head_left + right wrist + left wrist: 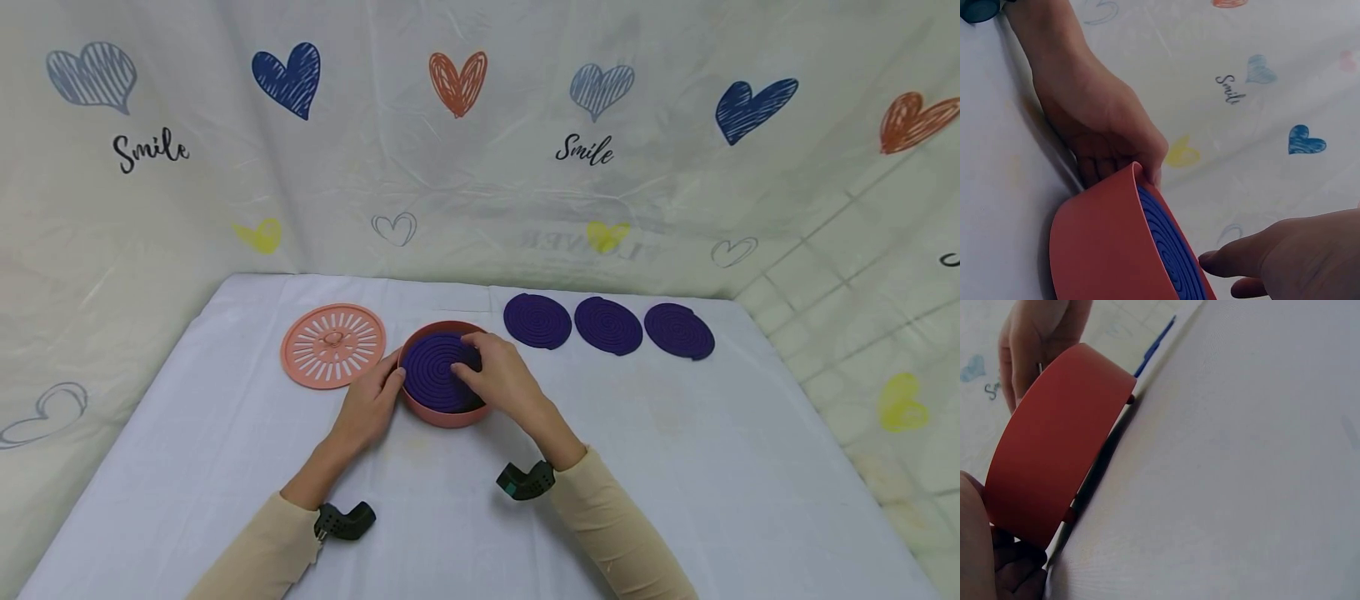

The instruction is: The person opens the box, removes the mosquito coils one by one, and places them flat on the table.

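Note:
A round coral-red container (447,419) stands on the table, with its wall large in the left wrist view. Inside it lies a dark purple mosquito coil (435,375), which looks blue in the right wrist view (1169,250). The left hand (371,402) grips the container's left side, thumb at the rim and fingers along the outer wall. Over the coil's right part reaches the right hand (495,371), its thumb and forefinger bent and apart. Whether these fingertips touch the coil is hard to tell. A slotted coral lid (330,367) lies flat left of the container.
Three more purple mosquito coils, the left one (537,321), the middle one (608,325) and the right one (679,331), lie in a row at the back right. A white cloth (675,467) covers the table. Behind it hangs a curtain (510,200) printed with hearts.

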A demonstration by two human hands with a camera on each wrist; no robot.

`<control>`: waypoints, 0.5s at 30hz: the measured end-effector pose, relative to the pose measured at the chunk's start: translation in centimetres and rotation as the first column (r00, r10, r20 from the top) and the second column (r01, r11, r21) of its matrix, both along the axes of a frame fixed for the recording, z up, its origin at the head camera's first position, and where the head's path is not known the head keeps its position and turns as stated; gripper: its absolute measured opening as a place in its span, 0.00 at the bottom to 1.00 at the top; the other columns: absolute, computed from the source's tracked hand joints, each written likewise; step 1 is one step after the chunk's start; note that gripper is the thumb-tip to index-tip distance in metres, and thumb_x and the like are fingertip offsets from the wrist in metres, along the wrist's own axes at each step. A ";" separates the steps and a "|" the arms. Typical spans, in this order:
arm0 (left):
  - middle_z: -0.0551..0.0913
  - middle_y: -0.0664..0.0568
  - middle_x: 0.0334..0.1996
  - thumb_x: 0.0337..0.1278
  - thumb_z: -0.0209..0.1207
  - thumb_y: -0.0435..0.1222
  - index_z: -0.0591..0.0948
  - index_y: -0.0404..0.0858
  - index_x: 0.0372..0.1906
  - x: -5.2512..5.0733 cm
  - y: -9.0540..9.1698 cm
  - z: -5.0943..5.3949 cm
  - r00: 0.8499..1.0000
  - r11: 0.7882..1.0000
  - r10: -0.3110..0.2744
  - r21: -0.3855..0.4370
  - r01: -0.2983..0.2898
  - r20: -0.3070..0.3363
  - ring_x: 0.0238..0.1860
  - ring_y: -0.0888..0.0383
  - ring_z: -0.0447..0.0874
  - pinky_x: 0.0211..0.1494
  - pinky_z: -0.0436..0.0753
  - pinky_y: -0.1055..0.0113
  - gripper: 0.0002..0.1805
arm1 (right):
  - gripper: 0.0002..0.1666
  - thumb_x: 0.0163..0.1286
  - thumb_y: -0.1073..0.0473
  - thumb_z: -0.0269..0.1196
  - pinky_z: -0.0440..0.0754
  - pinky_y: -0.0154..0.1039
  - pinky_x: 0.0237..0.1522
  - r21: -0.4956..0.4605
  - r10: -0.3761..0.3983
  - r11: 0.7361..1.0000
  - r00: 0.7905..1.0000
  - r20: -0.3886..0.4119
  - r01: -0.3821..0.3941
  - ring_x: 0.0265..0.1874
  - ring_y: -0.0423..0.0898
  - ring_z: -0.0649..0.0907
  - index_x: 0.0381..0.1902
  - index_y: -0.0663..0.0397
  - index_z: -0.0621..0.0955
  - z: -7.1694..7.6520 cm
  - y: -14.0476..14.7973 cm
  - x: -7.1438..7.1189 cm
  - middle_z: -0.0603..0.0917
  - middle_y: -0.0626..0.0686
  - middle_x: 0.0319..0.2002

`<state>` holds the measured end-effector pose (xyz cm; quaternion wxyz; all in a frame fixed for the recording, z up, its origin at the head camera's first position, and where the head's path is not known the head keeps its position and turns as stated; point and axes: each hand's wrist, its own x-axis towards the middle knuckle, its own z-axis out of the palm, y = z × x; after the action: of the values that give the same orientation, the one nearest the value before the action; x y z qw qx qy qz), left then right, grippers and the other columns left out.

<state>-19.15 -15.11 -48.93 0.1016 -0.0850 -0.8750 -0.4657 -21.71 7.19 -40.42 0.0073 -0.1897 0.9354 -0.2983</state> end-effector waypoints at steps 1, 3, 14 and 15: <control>0.77 0.49 0.68 0.77 0.46 0.45 0.71 0.45 0.73 0.0 0.0 0.0 1.000 1.000 0.000 -0.001 0.000 0.002 0.71 0.50 0.71 0.74 0.70 0.48 0.26 | 0.29 0.68 0.54 0.68 0.79 0.50 0.65 -0.002 -0.001 1.000 1.000 -0.001 0.001 0.62 0.55 0.81 0.63 0.62 0.78 0.0 0.0 0.0 0.83 0.60 0.60; 0.77 0.49 0.68 0.77 0.46 0.45 0.71 0.45 0.73 0.0 0.0 0.0 1.000 1.000 0.001 -0.003 -0.001 0.002 0.71 0.50 0.71 0.74 0.70 0.48 0.26 | 0.29 0.68 0.54 0.68 0.79 0.50 0.64 -0.008 -0.004 1.000 1.000 -0.005 0.004 0.62 0.55 0.81 0.63 0.62 0.78 0.0 0.0 0.1 0.83 0.60 0.60; 0.78 0.48 0.67 0.76 0.47 0.44 0.71 0.45 0.73 0.1 0.0 0.3 1.000 1.000 -0.005 -0.010 0.005 -0.002 0.71 0.49 0.72 0.73 0.70 0.47 0.25 | 0.27 0.67 0.56 0.68 0.82 0.49 0.61 -0.079 -0.006 0.997 1.000 -0.021 0.005 0.59 0.54 0.83 0.61 0.61 0.80 -0.1 0.2 -0.1 0.84 0.59 0.57; 0.78 0.48 0.67 0.76 0.47 0.44 0.71 0.45 0.73 0.1 0.0 0.3 1.000 1.000 -0.004 -0.010 0.004 -0.003 0.71 0.49 0.73 0.73 0.70 0.47 0.25 | 0.27 0.66 0.56 0.68 0.82 0.49 0.60 -0.089 -0.007 0.996 1.000 -0.022 0.005 0.58 0.54 0.83 0.61 0.61 0.80 -0.2 0.3 -0.2 0.85 0.59 0.57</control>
<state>-19.05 -15.09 -48.61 0.1013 -0.0881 -0.8770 -0.4614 -21.86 7.45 -40.58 -0.0123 -0.1901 0.9219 -0.3374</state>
